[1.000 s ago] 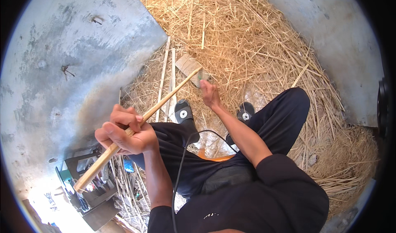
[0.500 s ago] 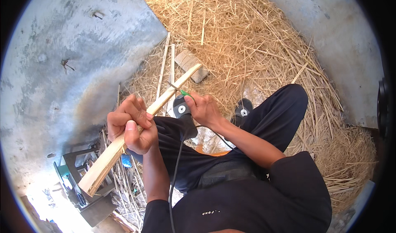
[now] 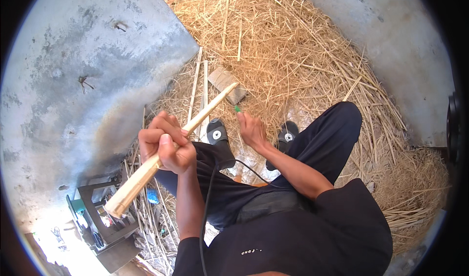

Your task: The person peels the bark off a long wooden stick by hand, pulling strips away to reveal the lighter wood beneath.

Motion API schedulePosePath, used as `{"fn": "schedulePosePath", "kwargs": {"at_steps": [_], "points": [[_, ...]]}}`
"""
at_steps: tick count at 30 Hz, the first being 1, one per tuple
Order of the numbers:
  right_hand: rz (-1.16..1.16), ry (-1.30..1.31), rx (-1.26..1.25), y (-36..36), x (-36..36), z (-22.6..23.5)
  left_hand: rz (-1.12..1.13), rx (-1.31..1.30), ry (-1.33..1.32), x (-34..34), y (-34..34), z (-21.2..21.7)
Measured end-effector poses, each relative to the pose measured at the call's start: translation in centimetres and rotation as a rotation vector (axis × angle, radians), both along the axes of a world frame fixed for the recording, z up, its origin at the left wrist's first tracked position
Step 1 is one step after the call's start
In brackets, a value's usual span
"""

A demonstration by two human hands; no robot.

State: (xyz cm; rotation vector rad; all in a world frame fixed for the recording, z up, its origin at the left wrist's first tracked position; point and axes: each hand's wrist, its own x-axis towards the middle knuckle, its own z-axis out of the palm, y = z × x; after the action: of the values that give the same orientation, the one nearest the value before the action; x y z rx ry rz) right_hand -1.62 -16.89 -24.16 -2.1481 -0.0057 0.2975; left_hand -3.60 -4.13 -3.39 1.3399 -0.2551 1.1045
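Observation:
My left hand (image 3: 168, 143) is closed around a long pale strip of split wood or bamboo (image 3: 129, 192). The strip slants from the lower left up to a tapered tip near the middle of the view. To its right, my right hand (image 3: 252, 131) is closed on a small knife with a green handle (image 3: 237, 109). Only a bit of green shows past the fingers, and the blade cannot be made out now. The knife hand is apart from the strip, to the right of its far end.
Shavings (image 3: 293, 51) heap beyond my feet, with loose strips (image 3: 195, 80) and a flat block (image 3: 222, 82). Walls (image 3: 112, 70) stand on both sides. A dark wooden stand (image 3: 112, 237) is at lower left. A black cable (image 3: 210, 198) crosses my legs.
My right hand has moved right, taking the knife off the strip. My left hand and the strip have shifted slightly right, and the strip has turned about its length.

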Motion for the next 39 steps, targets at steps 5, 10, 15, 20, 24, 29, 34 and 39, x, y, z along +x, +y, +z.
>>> {"fn": "schedulePosePath", "kwargs": {"at_steps": [5, 10, 15, 20, 24, 29, 34, 39], "points": [[0.042, -0.309, 0.309, 1.1, 0.1, 3.0, -0.149, -0.002, -0.011, -0.5, 1.1, 0.0], [0.210, -0.164, 0.152, 1.3, 0.4, 3.3, -0.260, 0.064, -0.016, -0.9, 2.0, -0.3], [0.150, -0.288, 0.107, 1.8, -0.1, 2.1, -0.146, -0.055, -0.016, -0.8, 3.0, -0.6], [0.143, -0.182, 0.066, 1.4, 1.1, 1.1, -0.147, -0.013, 0.020, -1.3, 0.4, -0.3], [0.059, -0.253, -0.038, 0.2, 2.5, -2.2, -0.159, 0.001, 0.010, -1.6, -0.4, -0.3], [0.108, -0.304, 0.140, 1.7, 0.9, 0.8, -0.143, -0.019, 0.013, -1.1, 0.3, -0.4], [0.019, -0.265, -0.009, 0.7, 3.7, -3.3, -0.171, -0.056, 0.007, -1.3, 0.9, -0.6], [0.213, -0.039, 0.149, 0.9, 1.3, 2.5, -0.135, -0.022, 0.007, -1.0, 0.0, -0.5]]}}
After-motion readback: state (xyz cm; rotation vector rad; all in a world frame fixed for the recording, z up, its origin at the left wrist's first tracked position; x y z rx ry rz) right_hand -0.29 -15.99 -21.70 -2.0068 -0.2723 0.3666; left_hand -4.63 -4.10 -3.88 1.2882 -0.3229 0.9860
